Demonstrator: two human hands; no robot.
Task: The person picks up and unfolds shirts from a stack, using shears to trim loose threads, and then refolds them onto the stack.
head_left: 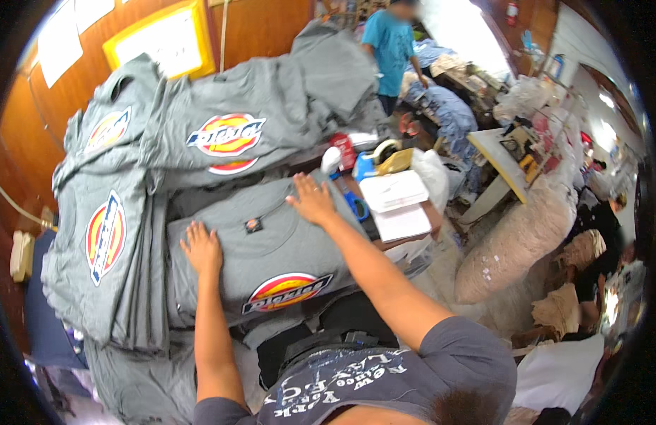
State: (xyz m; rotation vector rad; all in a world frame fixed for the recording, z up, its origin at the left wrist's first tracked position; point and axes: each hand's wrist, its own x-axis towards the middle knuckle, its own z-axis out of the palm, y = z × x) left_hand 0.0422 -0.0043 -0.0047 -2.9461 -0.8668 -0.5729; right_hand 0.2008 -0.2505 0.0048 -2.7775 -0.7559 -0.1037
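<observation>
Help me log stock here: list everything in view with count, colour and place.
Folded shirt: one, grey, centre
Other shirts: several, grey, left and beyond
Scissors: one, blue-handled, right of folded shirt
Flat blocks: two, white, beside scissors
Framed board: one, yellow-edged, upper left
Sack: one, beige, right
Cloth heap: one, blue, upper right
Fire extinguisher: one, red, top right
Person: one, in turquoise, top
Clutter: uncountable, mixed, right
Left hand: one, bare, on shirt's left
Right hand: one, bare, on shirt's far right
</observation>
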